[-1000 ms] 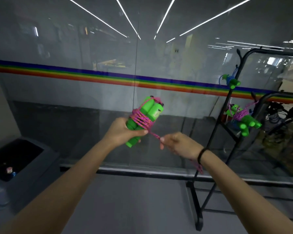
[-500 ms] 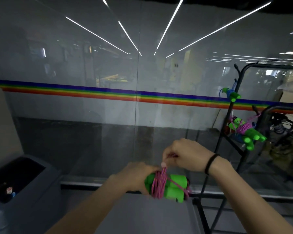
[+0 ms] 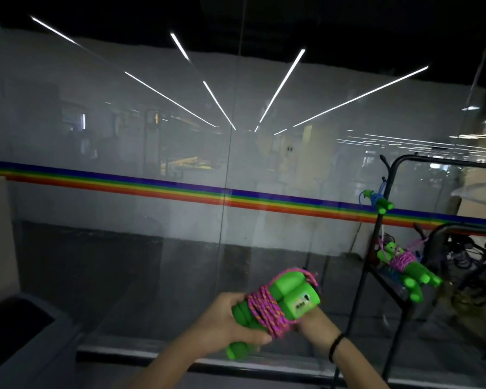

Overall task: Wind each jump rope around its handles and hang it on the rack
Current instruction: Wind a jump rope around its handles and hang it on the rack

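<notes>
A jump rope [image 3: 281,300] with two green handles and a pink cord wound around their middle is held low in the centre. My left hand [image 3: 230,322] grips the handles' lower ends. My right hand [image 3: 310,325] sits under the bundle's right side, fingers closed at the cord's end. The black rack [image 3: 376,248] stands at the right. On it hang a wound green-and-pink rope [image 3: 404,263] and, higher up, a green-handled rope with blue cord [image 3: 378,202].
A glass wall with a rainbow stripe [image 3: 180,189] runs straight ahead, close behind the hands. A dark grey bin [image 3: 20,332] stands at the lower left. A second black frame [image 3: 460,228] and tangled cables lie behind the rack at the far right.
The view tilted upward. The bundle has turned from lying flat to pointing up-right, and my right hand has moved from above the cord to underneath the handles.
</notes>
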`<state>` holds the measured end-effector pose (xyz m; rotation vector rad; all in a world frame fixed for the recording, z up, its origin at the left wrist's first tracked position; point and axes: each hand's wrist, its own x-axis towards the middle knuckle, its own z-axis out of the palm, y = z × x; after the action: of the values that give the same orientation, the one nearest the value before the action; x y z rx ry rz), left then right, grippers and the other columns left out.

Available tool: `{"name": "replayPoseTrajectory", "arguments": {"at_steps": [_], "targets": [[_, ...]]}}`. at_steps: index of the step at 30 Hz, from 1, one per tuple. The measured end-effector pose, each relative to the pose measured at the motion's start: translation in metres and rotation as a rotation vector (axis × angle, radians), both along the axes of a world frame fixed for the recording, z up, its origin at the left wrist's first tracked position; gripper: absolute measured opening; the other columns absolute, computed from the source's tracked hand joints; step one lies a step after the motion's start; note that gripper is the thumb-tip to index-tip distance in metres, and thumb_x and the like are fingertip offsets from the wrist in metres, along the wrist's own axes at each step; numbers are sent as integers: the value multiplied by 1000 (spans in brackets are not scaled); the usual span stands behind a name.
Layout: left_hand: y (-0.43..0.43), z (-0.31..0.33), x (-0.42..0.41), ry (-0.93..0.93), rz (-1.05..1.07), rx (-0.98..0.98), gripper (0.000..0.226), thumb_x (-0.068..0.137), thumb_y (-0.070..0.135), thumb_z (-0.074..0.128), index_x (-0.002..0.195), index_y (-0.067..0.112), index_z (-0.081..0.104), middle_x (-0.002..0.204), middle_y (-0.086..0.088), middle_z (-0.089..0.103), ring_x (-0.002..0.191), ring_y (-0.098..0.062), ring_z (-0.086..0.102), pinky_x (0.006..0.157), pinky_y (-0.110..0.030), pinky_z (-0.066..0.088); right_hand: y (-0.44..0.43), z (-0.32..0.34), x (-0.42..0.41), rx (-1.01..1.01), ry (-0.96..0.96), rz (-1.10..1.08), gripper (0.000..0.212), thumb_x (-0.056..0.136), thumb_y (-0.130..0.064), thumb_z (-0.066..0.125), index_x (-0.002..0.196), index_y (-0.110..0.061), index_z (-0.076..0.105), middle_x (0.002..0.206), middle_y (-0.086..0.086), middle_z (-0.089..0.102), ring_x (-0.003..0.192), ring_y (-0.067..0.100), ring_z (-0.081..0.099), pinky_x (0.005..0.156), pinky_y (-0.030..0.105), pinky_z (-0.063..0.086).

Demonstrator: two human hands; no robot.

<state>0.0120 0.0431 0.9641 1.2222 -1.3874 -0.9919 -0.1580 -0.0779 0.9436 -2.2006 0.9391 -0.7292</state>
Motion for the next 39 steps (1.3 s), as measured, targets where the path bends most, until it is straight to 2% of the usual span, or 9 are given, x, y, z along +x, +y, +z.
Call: {"name": "replayPoseTrajectory", "arguments": {"at_steps": [1, 2, 4, 9, 16, 22, 30, 36, 39], "targets": [[-3, 0, -1, 71, 47, 2, 25, 55, 2, 83, 75, 11, 71, 67, -6, 70, 54, -16, 63, 55, -27, 55, 9, 2, 6, -38, -9, -11, 27, 80, -6, 45, 90, 12, 63, 74, 10, 71, 55, 0, 53, 58, 18, 39], [-6, 0, -2, 131, 93, 3, 24, 54, 2, 82, 73, 10, 71, 63, -8, 70, 50, -17, 63, 51, -26, 53, 13, 4, 8, -53, 18, -18, 28, 68, -32, 62, 63, -5, 59, 50, 0, 60, 45, 2, 41, 51, 21, 31], [-11, -1, -5, 204, 184, 11, 23, 56, -4, 81, 75, 4, 70, 60, -9, 68, 46, -18, 61, 47, -25, 51, 11, 5, 13, 42, -25, -45, 32, 78, -26, 55, 50, -20, 41, 35, -9, 42, 38, -1, 31, 48, 23, 23], [-14, -7, -7, 266, 321, 14, 55, 39, 15, 86, 87, -4, 66, 61, -11, 68, 46, -21, 60, 48, -28, 52, 13, 7, 11, -173, 54, -73, 45, 92, -11, 50, 53, -30, 39, 45, -17, 50, 52, -10, 48, 56, 12, 32], [-17, -11, -5, 133, 375, -66, 58, 50, 18, 88, 103, 15, 64, 92, -5, 73, 73, -10, 69, 67, -26, 56, 32, 13, 12, -267, -7, -182, 13, 93, -16, 46, 93, -5, 55, 95, 20, 68, 93, 39, 61, 69, 37, 40], [-10, -7, -13, -261, 493, -31, 48, 40, 43, 75, 83, 26, 63, 74, 8, 71, 72, -5, 66, 67, -23, 53, 46, 30, 13, -365, -52, -175, 10, 92, -15, 49, 82, -14, 47, 77, 13, 64, 82, 39, 61, 61, 34, 32], [-7, 1, -11, 103, 565, 7, 43, 31, 40, 70, 67, 17, 68, 50, 4, 61, 49, -17, 56, 51, -26, 45, 58, 34, 2, -359, -12, -105, 21, 93, -18, 50, 77, -26, 38, 56, -16, 45, 52, 15, 44, 56, 25, 29], [0, -1, 4, 138, 566, 72, 58, 32, 35, 75, 87, 19, 68, 68, -1, 67, 54, -19, 59, 57, -28, 46, 67, 31, -7, -412, 24, -56, 14, 94, -21, 48, 83, -19, 39, 53, -16, 38, 76, 22, 47, 55, 25, 24], [3, -4, 3, 129, 558, 46, 59, 31, 40, 73, 87, 20, 68, 69, 1, 67, 55, -16, 60, 56, -27, 46, 71, 32, -6, -423, -2, -64, 11, 93, -21, 49, 84, -16, 45, 51, -15, 39, 52, 18, 42, 54, 25, 26]]}}
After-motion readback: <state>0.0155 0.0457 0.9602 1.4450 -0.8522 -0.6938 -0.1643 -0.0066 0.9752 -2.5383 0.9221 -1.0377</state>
